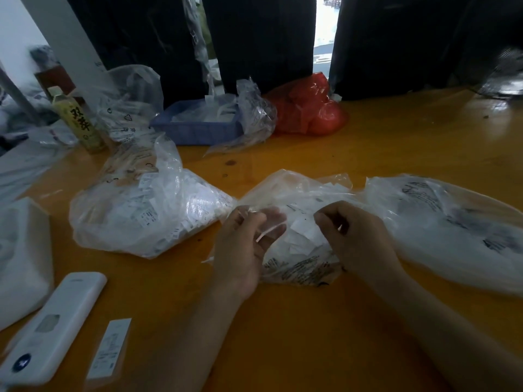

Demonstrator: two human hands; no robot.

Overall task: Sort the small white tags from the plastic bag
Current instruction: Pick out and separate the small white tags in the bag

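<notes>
Plastic bag [300, 193] on worktop [311, 335], mouth toward 6 o'clock, white tags [300, 239] inside. Your left hand [240, 247] pinches bag film; right hand [356, 239] curled, contents of its grasp unclear.

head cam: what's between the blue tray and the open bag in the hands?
Bare orange table lies between the blue tray and the open bag, apart from small dark spots, in the head view.

- An orange-yellow wooden table [396, 154] fills the lower view, its surface glossy
- Dark curtains [260, 38] hang behind its far edge
- Daylight enters through a narrow gap [325, 29] between them
- A white slanted post [70, 43] rises at the left, against a pale wall [17, 32]
</notes>
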